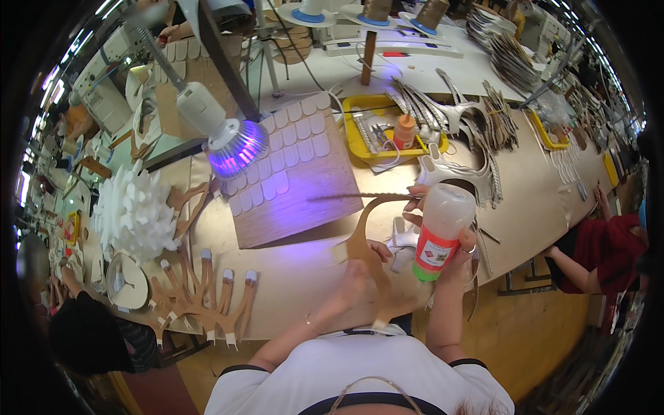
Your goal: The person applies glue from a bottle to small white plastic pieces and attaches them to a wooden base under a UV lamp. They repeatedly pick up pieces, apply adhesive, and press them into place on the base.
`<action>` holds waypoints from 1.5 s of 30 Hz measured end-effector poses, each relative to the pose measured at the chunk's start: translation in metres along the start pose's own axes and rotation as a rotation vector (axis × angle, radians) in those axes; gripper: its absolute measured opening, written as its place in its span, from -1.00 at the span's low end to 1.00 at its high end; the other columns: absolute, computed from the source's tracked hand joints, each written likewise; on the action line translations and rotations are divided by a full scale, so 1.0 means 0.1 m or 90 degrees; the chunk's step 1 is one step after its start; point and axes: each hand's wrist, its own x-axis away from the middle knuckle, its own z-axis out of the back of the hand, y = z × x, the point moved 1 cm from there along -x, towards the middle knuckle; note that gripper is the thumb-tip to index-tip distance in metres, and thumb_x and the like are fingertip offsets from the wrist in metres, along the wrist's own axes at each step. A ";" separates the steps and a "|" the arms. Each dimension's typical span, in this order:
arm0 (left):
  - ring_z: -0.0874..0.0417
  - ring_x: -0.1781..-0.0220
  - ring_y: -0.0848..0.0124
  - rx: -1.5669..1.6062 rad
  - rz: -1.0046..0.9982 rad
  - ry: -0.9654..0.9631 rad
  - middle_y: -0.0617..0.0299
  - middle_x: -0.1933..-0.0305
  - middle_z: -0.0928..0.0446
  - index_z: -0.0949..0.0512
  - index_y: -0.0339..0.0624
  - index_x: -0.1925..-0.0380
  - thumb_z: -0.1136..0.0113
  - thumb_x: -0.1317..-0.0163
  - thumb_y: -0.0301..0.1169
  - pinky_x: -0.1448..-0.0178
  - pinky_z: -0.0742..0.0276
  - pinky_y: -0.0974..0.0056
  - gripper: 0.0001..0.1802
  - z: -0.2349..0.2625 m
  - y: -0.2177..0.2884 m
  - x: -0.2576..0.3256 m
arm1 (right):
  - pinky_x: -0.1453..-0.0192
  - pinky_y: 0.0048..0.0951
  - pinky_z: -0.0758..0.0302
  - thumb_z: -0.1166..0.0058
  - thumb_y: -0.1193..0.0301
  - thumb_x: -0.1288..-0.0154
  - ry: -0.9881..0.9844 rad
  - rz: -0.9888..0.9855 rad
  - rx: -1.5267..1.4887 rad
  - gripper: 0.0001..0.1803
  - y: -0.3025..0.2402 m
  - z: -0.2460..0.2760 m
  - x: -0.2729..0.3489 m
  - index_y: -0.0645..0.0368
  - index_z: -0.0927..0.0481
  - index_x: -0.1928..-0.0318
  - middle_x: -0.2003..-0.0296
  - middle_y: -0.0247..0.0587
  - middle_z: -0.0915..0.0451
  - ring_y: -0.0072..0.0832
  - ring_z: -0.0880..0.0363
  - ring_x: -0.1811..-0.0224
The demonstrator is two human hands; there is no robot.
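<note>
My right hand (453,266) is wrapped around a squeeze bottle (443,214), held tilted over the table's near edge. The bottle is cloudy white above, with a red label, and green at its lower end. In my left hand (360,273) is a tan strap piece (377,277) that curves upward and widens toward my lap. Its upper end meets a thin braided strip reaching left, close to my right fingertips; I cannot tell whether they grip it. Just behind the bottle, a whitish strap piece (402,238) lies on the table, partly hidden.
A lit purple lamp (236,146) hangs over a wooden board (294,207) bearing rows of white tabs. Behind stands a yellow tray (360,149) with an orange-topped bottle. Tan straps (214,311) and white foam pieces (135,214) lie left. Co-workers sit on both sides.
</note>
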 end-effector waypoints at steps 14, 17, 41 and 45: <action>-0.63 0.21 0.16 -0.656 -0.325 0.199 0.16 0.28 -0.61 -0.49 -0.11 0.03 -0.42 0.03 -0.25 0.10 -0.49 0.12 -0.46 0.95 1.17 0.11 | -0.14 -0.30 -0.43 -0.36 -0.25 0.41 -0.341 -0.063 0.083 0.12 0.32 -0.66 -0.04 0.45 -0.43 -0.04 -0.09 0.13 -0.35 -0.28 -0.48 -0.04; -0.62 0.17 0.14 -0.545 -0.210 0.032 0.11 0.21 -0.61 -0.48 -0.12 -0.03 -0.41 0.01 -0.33 0.08 -0.51 0.12 -0.45 0.98 1.09 -0.08 | -0.14 -0.26 -0.42 -0.39 -0.21 0.46 -0.343 -0.109 0.073 0.03 0.30 -0.81 -0.01 0.44 -0.49 0.10 -0.04 0.15 -0.36 -0.21 -0.48 -0.03; -0.49 -0.18 0.05 0.648 0.149 0.575 -0.11 -0.24 -0.36 -0.01 -0.32 -0.32 0.06 -0.30 0.16 -0.25 -0.36 -0.06 -0.12 4.76 -0.17 -1.92 | -0.05 -0.23 -0.55 -0.30 -0.23 0.29 -0.218 -0.051 0.056 -0.06 0.22 -0.50 0.09 0.46 -0.44 0.19 0.01 0.17 -0.32 -0.18 -0.54 0.10; -0.57 -0.06 0.14 0.527 0.018 0.750 -0.07 -0.14 -0.46 -0.30 -0.38 -0.16 -0.05 -0.34 -0.09 -0.15 -0.48 0.18 -0.40 4.67 -0.12 -1.98 | 0.04 -0.31 -0.51 -0.27 -0.32 0.43 -0.143 -0.055 0.103 -0.01 0.18 -0.55 0.16 0.42 -0.48 0.26 0.07 0.14 -0.41 -0.20 -0.54 0.21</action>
